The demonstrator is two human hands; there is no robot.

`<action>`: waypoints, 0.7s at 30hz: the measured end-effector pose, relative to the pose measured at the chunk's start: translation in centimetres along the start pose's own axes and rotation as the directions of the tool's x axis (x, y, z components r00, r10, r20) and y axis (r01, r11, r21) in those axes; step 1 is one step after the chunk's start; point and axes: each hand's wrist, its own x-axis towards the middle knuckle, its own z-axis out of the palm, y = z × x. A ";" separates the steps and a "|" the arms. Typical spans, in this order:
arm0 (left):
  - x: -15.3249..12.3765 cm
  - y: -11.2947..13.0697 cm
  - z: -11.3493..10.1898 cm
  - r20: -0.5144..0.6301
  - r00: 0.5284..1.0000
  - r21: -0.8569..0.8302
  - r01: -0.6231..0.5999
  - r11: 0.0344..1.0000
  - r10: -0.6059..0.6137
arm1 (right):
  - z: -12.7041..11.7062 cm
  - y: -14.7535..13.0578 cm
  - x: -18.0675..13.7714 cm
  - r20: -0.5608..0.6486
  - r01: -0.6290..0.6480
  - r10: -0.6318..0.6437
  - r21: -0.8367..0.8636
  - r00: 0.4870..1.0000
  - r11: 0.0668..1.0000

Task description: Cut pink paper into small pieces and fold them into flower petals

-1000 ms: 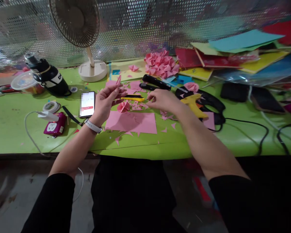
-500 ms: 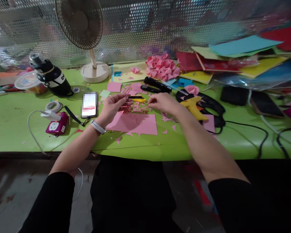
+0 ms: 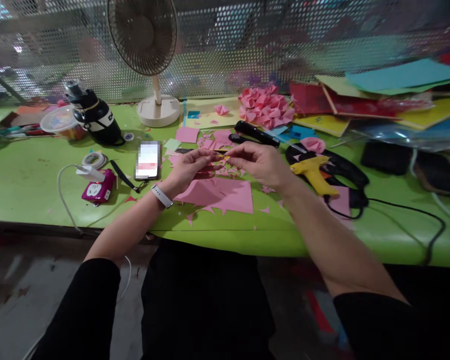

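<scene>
Fingertips of both hands meet over the middle of the desk, pinched around something small. The left hand, a pale watch at its wrist, closes thumb and fingers on a small pink paper piece; the right hand closes its fingertips from the other side, and a bit of the yellow utility knife shows in the gap between them. Whether the right hand grips the knife or only the paper is too small to tell.

Just below the hands, toward the near edge, lies a pink sheet with jagged cuts along its near side and pink scraps scattered around it. That, and the heap of folded pink flowers near the far edge, suggest that much cutting and folding is already done, while the piece in hand looks unfinished and most of the sheet remains uncut.

Further out, a phone lies left of the hands, and a yellow glue gun and a black stapler to the right. A fan stands at the far edge, with a dark bottle toward the far left corner. Stacked coloured card at the far right corner is cut off by the frame and blurred.
</scene>
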 end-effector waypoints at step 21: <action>0.0 -0.5 0.1 0.055 0.998 -0.040 -0.023 0.999 0.025 | 0.9 0.0 0.1 0.043 -0.219 0.215 0.243 0.976 0.945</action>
